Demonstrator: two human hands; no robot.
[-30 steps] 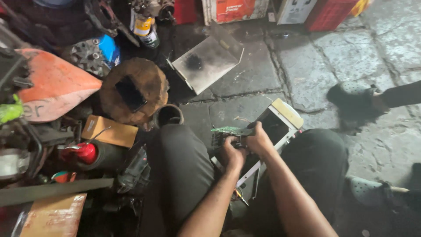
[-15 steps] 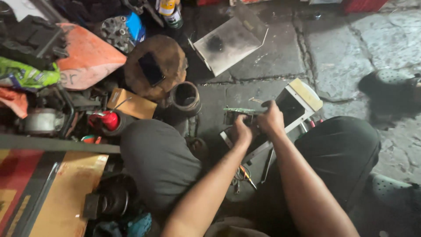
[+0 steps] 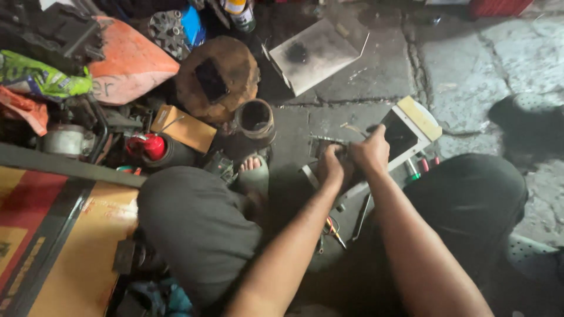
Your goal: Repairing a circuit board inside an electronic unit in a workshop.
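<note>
Head camera view, looking down at a person seated low on a dark stone floor [image 3: 376, 76], knees spread, both bare forearms reaching forward between them. Left hand [image 3: 331, 167] is curled into a fist around something small and dark; what it grips cannot be made out. Right hand [image 3: 370, 154] sits just beside it, touching, fingers closed over the near edge of a white rectangular box with a dark open middle and a yellowish end [image 3: 408, 130], which lies tilted on the floor in front of the right knee. A thin grey metal strip [image 3: 329, 141] lies on the floor right above the left hand. Small red and green cylinders [image 3: 420, 167] lie beside the box's lower edge. A few coloured wires [image 3: 333, 228] trail under the left forearm. A sandalled foot [image 3: 254, 170] shows by the left knee. Further out stand a rusty round metal pipe section [image 3: 255, 119], a round wooden stump with a black patch on top [image 3: 217, 76], a scorched grey metal sheet [image 3: 311, 54], a red cylinder [image 3: 147, 145] and an orange curved panel [image 3: 126, 61]
</note>
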